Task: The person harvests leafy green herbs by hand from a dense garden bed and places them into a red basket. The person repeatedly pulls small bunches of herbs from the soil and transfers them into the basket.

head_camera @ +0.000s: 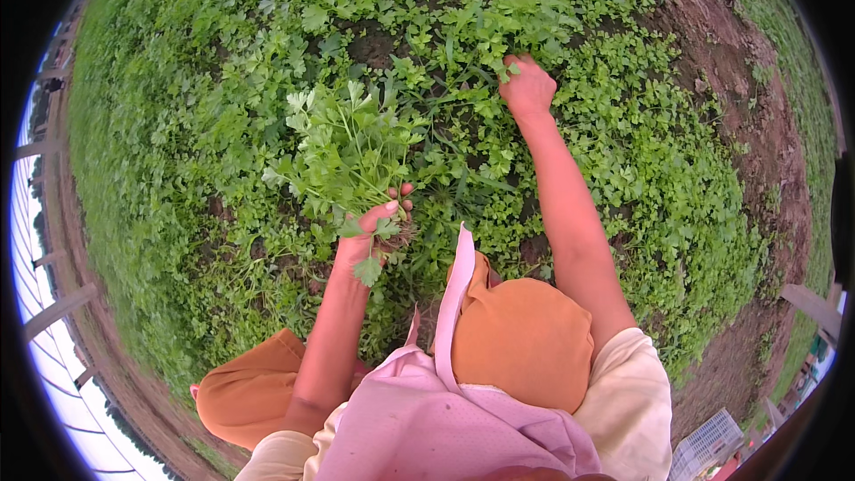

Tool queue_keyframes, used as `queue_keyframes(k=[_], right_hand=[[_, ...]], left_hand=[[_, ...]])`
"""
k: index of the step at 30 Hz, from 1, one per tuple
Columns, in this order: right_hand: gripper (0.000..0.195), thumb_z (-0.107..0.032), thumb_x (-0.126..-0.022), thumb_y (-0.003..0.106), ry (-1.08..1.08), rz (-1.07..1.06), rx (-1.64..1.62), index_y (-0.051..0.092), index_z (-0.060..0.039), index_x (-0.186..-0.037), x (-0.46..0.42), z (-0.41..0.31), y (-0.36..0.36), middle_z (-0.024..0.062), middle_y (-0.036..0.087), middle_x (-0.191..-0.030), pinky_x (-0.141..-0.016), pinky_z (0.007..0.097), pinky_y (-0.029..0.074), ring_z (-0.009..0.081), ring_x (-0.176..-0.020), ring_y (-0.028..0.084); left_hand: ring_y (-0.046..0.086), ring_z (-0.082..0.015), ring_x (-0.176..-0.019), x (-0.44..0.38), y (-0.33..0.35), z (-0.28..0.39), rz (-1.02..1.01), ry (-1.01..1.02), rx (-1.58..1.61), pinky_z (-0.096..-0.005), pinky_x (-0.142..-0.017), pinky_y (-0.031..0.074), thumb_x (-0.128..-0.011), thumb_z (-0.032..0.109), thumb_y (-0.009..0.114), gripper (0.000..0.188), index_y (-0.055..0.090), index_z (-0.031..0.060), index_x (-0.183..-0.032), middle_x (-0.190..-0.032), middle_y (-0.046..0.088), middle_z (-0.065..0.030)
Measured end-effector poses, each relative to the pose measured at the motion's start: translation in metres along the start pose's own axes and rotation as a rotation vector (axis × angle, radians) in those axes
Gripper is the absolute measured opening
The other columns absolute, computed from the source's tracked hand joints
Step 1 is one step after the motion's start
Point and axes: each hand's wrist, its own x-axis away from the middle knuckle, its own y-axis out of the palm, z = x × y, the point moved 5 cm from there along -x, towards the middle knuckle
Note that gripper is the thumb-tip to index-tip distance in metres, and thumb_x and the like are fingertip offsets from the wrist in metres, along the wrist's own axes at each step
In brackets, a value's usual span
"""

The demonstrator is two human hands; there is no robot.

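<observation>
A bunch of leafy green seedlings, looking like celery or parsley (354, 153), is gripped by its lower stems in my left hand (387, 214); brown roots hang below the fingers. Farther out and to the right, my right hand (529, 88) reaches down among the growing leafy plants (541, 20), its fingers bent and partly covered by leaves. Whether those fingers hold a stem cannot be seen. Low plants of the same kind grow densely around both hands, with some grass-like blades between them.
Bare brown soil (755, 93) runs along the bed's right side. A light plastic crate (708, 444) stands at the lower right. Posts and a dirt path line the far left. My knees in orange-brown trousers (521, 341) are bent close to the plants.
</observation>
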Motion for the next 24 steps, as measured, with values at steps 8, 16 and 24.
queue_keyframes(k=[8, 16, 24], right_hand=[[0.024, -0.031, -0.077, 0.061, 0.318, -0.155, -0.192, 0.065, -0.0106, -0.088, -0.005, 0.013, 0.002, 0.0116, 0.065, -0.091, -0.074, 0.0443, 0.049, 0.0332, -0.081, 0.062], [0.018, -0.011, -0.074, 0.073, 0.342, 0.373, -1.169, 0.065, 0.0008, -0.084, 0.015, 0.046, 0.001, 0.0072, 0.066, -0.082, -0.072, 0.0280, 0.045, 0.0143, -0.071, 0.058], [0.013, -0.015, -0.076, 0.071, -0.040, -0.911, -1.073, 0.066, -0.0033, -0.077, 0.115, -0.074, -0.058, 0.0006, 0.063, -0.070, -0.061, 0.0256, 0.044, 0.0084, -0.064, 0.054]], left_hand=[[0.059, -0.0180, -0.094, 0.001, -0.006, 0.000, -0.002, -0.023, 0.044, -0.0305, -0.082, 0.053, -0.084, 0.003, 0.059, 0.016, 0.053, 0.0044, -0.099, -0.115, 0.057, -0.0130], [0.059, -0.0193, -0.095, 0.002, -0.008, 0.002, 0.015, -0.011, 0.020, -0.0318, -0.082, 0.053, -0.082, 0.002, 0.060, 0.018, 0.053, 0.0040, -0.099, -0.116, 0.058, -0.0135], [0.063, -0.0232, -0.093, 0.006, 0.026, 0.017, 0.010, 0.112, -0.124, -0.0303, -0.075, 0.052, -0.073, 0.000, 0.067, 0.025, 0.057, 0.0021, -0.095, -0.105, 0.063, -0.0145]])
